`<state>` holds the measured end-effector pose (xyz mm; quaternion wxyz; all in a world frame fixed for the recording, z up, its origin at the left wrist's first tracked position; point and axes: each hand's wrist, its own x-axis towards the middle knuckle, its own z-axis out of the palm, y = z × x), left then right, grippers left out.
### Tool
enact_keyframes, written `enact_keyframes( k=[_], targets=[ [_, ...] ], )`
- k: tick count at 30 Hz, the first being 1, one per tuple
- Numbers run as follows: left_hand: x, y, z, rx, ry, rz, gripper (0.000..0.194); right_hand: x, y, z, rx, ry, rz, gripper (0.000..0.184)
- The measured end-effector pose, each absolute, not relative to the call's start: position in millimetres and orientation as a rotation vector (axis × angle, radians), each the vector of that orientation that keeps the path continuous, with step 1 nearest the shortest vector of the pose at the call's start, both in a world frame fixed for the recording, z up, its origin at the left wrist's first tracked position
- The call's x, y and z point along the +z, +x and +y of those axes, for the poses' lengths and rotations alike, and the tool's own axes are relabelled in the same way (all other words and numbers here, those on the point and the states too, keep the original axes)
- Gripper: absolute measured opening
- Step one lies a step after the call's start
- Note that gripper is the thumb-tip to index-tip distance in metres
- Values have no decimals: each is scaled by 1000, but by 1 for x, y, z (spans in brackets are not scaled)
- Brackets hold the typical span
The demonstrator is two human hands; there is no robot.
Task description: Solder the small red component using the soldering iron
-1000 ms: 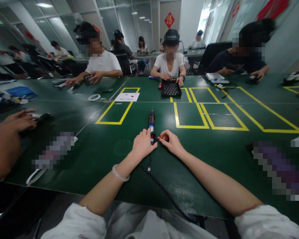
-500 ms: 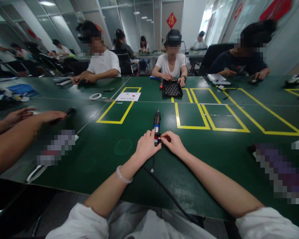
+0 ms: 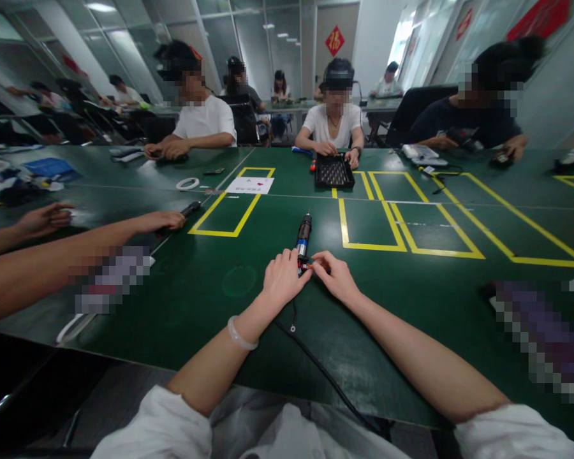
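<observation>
Tool points away from us over the green table, its near end between our hands. Our left hand has its fingers curled around the tool's near end. Our right hand is just right of the tool, thumb and fingertips bent almost together at small red parts; we cannot tell whether they pinch anything. A black cord runs nearer us than the tool. We judge the step in hand to be fine work on those parts; the next move seems to call for a steady left hold and light, exact right fingertips.
</observation>
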<state>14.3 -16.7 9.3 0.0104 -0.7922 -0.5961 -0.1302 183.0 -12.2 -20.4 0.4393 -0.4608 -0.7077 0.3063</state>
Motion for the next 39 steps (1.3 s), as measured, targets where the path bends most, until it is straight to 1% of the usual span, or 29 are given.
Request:
enact_keyframes(
  k=[4,7,14,17,20,29,35,39],
  targets=[
    [12,7,-17,-357,-2473,-1876,54,-22,182,-14,868,-1049,-1798,20],
    [16,-2,-18,-329,-2488,-1848,56,-24,181,-13,896,-1013,-1814,25],
    [25,-39,-16,-174,-2416,-1887,58,-23,182,-12,880,-1069,-1846,19],
    [28,-69,-11,-76,-2356,-1954,59,-24,183,-12,882,-1067,-1867,21],
    [29,-106,-6,17,-2277,-2030,64,-25,183,-11,869,-1058,-1876,22],
    [33,-218,19,208,-2061,-2209,73,-24,182,-11,865,-1061,-1889,22],
    [40,-253,26,323,-1878,-2220,62,-25,183,-11,875,-1051,-1883,23],
    [43,-259,22,289,-1834,-2139,55,-25,183,-10,877,-1046,-1886,22]
  ],
)
